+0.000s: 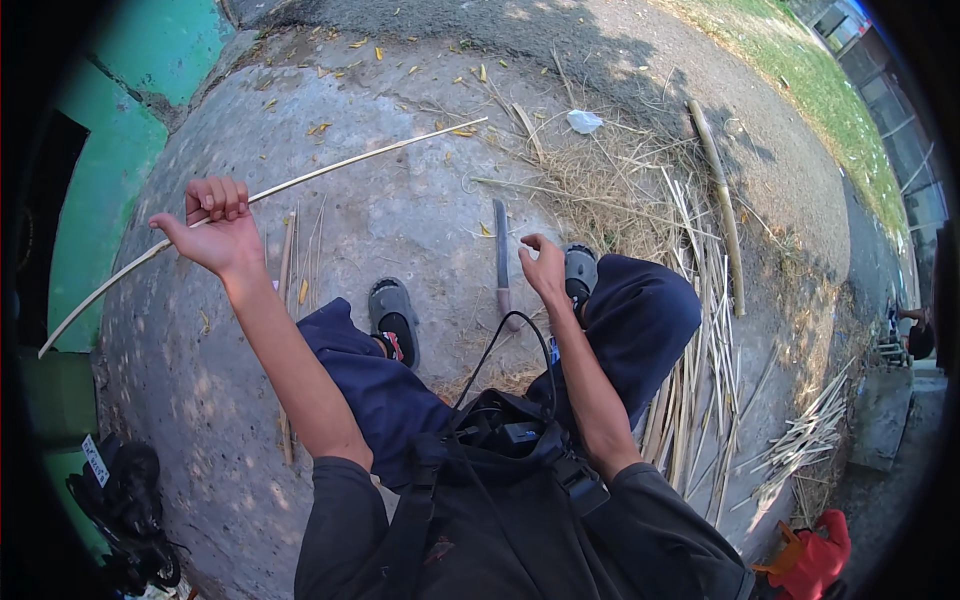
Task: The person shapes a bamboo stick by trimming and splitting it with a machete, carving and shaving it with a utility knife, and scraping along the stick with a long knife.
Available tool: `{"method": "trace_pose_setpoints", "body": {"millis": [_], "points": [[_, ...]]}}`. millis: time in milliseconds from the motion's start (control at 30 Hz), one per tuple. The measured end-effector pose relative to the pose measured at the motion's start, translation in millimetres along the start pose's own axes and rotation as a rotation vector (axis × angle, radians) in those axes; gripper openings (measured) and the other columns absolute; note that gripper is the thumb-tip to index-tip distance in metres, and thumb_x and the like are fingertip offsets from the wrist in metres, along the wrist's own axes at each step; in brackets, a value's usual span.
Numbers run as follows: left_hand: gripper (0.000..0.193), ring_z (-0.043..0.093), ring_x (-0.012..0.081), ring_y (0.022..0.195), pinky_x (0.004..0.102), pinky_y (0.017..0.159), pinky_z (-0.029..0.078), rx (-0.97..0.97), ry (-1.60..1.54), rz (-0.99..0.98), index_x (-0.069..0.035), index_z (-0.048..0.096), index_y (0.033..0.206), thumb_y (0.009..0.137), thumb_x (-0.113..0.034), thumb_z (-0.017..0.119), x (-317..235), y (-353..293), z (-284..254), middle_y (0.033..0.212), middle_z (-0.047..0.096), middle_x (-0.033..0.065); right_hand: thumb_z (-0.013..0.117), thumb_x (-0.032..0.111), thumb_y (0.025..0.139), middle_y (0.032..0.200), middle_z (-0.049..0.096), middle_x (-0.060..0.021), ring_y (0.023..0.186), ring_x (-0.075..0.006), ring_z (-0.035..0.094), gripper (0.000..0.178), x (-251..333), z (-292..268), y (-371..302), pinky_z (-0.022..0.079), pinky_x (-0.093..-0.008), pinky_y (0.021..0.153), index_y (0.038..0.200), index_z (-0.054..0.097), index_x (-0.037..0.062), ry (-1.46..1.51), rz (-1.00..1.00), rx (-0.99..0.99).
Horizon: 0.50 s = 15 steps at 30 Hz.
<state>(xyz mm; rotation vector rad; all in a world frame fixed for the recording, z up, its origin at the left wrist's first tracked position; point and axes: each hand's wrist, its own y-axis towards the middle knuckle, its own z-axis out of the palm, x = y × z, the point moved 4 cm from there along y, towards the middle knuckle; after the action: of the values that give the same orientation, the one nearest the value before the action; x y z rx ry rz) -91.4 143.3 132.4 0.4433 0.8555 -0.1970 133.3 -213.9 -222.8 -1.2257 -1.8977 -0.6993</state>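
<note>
Bamboo strip (340, 169) lay across the left hand (225, 236), fingers curled over it, thumb apart. The right hand (545, 268), seemingly empty, fingers parted, hung near a machete (502, 245); split strips (700, 350) lay farther right. Positioning the strip appeared the step in hand; the next move seemingly called for steady two-handed control.

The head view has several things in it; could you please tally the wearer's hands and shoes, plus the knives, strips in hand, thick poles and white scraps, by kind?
Hands: 2
Shoes: 2
Knife: 1
Strip in hand: 1
Thick pole: 1
White scrap: 1
Total: 8
</note>
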Motion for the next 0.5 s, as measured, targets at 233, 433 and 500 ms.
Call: {"method": "trace_pose_setpoints", "body": {"millis": [233,433,500], "points": [[0.080,0.017,0.0138,0.058,0.0326,0.057,0.018,0.044,0.016,-0.041,-0.008,0.032,0.068,0.101,-0.081,0.021,11.5,-5.6,3.4,0.063,0.021,-0.0009,0.063,0.008,0.100,0.120,0.074,-0.0119,0.116,-0.0198,0.068,0.024,176.9,-223.6,-8.2,0.049,-0.0332,0.106,0.122,0.070,-0.0007,0.432,-0.183,-0.180],[0.079,0.017,0.0134,0.057,0.0318,0.056,0.019,0.111,0.126,-0.056,-0.009,0.032,0.068,0.101,-0.080,0.021,20.3,-21.4,22.3,0.062,0.022,-0.0008,0.058,0.008,0.103,0.107,0.074,-0.0106,0.102,-0.0176,0.070,0.016,47.9,-326.2,-36.0,0.054,-0.0329,0.093,0.111,0.070,-0.0004,0.564,-0.033,-0.640],[0.079,0.018,0.0133,0.057,0.0314,0.056,0.019,0.105,0.205,-0.036,-0.010,0.032,0.068,0.101,-0.080,0.020,20.8,-25.8,28.5,0.062,0.022,-0.0008,0.061,0.006,0.100,0.102,0.074,-0.0091,0.097,-0.0153,0.069,0.016,-50.8,-303.3,-49.7,0.052,-0.0293,0.090,0.110,0.069,-0.0023,0.391,0.187,-0.577]]}}
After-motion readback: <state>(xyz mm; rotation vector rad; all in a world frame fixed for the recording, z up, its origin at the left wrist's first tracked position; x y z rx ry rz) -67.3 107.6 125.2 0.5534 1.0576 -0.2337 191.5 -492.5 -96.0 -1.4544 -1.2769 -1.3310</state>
